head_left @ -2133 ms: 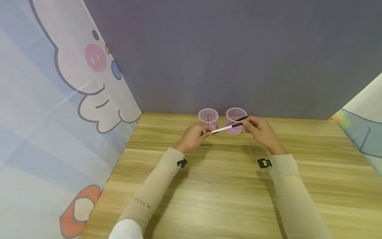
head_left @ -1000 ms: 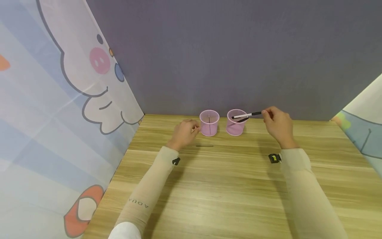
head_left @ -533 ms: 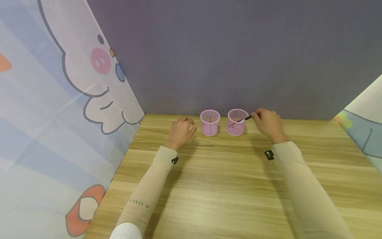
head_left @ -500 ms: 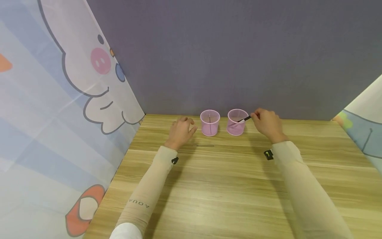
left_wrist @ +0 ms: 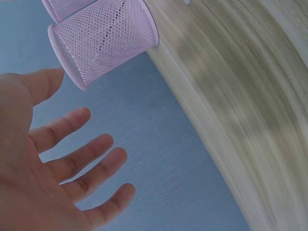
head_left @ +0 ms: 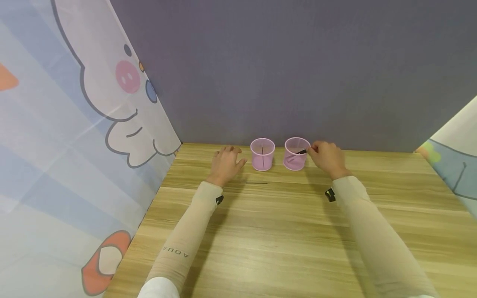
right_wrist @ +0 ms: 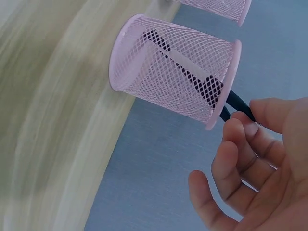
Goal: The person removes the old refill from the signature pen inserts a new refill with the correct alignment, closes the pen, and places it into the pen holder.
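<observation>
My right hand (head_left: 328, 158) is at the rim of the right pink mesh pen holder (head_left: 294, 164). In the right wrist view, its thumb and forefinger pinch the black end of a white pen (right_wrist: 242, 105), whose body leans inside the holder. A second dark pen end (right_wrist: 225, 114) sticks out at the rim beside it. Left of the other pink mesh pen holder (head_left: 262, 164), my left hand (head_left: 225, 165) is held with its fingers spread and nothing in them. A thin dark stick, like a pen refill, stands in that left holder.
On the wooden table (head_left: 261, 240), a thin dark stick (head_left: 257, 183) lies in front of the left holder. A grey panel (head_left: 283, 74) rises right behind both holders. A cartoon-printed cloth (head_left: 56, 165) borders the left side, another the right.
My left hand has let go of the pen and drawn left, its fingers spreading. My right hand moved right with the pen, then back left, lowering it into the right holder.
</observation>
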`<state>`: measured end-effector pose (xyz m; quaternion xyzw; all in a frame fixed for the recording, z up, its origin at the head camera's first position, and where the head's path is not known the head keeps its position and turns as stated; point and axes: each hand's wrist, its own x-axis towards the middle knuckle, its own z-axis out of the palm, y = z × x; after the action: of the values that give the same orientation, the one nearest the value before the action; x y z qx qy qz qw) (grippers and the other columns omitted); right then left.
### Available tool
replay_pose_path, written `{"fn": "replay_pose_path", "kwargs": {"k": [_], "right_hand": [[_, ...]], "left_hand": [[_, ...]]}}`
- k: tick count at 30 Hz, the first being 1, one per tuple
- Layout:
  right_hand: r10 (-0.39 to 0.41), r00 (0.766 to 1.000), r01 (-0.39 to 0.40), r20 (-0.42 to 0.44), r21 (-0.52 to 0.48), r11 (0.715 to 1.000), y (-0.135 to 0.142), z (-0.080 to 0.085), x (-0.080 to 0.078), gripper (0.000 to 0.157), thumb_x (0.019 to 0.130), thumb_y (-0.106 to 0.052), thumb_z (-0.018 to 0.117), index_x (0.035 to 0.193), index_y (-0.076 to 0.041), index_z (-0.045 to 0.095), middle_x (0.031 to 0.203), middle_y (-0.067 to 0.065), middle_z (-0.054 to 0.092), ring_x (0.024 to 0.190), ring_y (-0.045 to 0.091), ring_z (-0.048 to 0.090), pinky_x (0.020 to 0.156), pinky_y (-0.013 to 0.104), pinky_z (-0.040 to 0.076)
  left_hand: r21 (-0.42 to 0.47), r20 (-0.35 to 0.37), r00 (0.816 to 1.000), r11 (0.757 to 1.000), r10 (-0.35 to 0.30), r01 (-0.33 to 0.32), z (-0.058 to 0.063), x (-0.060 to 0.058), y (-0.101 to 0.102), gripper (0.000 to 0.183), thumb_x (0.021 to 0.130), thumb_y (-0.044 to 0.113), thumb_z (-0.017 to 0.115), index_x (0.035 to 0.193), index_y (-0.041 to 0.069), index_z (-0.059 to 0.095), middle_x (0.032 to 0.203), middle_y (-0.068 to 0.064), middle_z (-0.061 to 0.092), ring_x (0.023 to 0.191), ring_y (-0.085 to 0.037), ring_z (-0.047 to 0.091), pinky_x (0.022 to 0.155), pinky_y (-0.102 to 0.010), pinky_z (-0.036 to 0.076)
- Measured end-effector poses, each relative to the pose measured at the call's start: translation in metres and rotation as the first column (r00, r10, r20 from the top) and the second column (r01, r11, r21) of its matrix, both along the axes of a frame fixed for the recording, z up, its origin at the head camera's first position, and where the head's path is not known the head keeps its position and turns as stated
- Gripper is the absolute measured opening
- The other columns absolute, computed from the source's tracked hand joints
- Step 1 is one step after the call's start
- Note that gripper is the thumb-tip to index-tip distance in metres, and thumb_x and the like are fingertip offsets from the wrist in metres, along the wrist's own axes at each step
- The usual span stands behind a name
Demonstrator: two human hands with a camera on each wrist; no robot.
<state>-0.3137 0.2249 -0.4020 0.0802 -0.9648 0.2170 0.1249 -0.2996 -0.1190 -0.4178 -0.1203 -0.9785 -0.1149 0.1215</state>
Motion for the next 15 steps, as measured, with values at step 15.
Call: {"fn": "replay_pose_path", "kwargs": {"k": [15], "right_hand": [[0.004,1.000,-0.004,-0.004,-0.082,0.997,0.019,-0.013,0.017,0.048,0.101,-0.048,0.058,0.107,-0.001,0.064,0.101,0.023,0.068,0.089,0.039,0.064,0.068,0.049,0.050]], "left_hand": [[-0.006,0.032,0.999,0.999,0.031,-0.031,-0.007,-0.007,-0.008,0.059,0.097,0.053,0.063,0.138,0.012,0.059,0.144,-0.013,0.059,0.135,-0.038,0.054,0.113,-0.060,0.040]]}}
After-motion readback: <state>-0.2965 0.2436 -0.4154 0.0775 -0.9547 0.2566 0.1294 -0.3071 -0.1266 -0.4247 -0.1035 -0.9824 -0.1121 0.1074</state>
